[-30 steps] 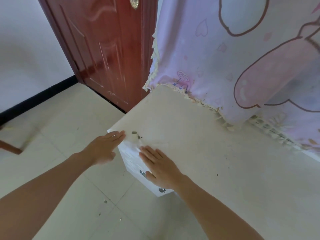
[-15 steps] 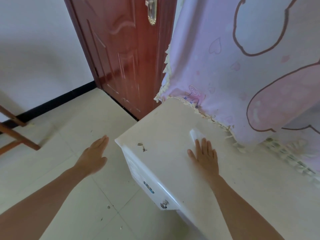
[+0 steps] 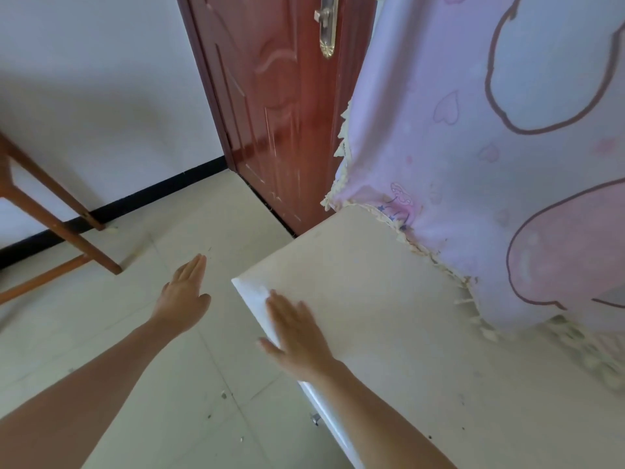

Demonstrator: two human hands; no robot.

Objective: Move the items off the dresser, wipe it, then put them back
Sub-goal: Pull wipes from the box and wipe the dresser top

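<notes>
Dresser cut off right, bottom; wooden frame cut off left edge

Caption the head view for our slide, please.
Right hand presses a white wipe onto the dresser's corner; left hand hovers open.

Two hands, one dresser, one door, one cloth, one wooden stand.

The two bare hands are the left hand at 7 o'clock and the right hand at 6 o'clock. The single cream dresser fills 4 to 5 o'clock and shows one metal drawer knob on its front. The one red-brown door at 12 o'clock carries one brass handle. One lilac fringed cloth hangs at 2 o'clock. The one wooden stand at 9 o'clock shows two legs and one crossbar. Several small flecks dot the floor at 6 to 7 o'clock, too small to count exactly.
</notes>
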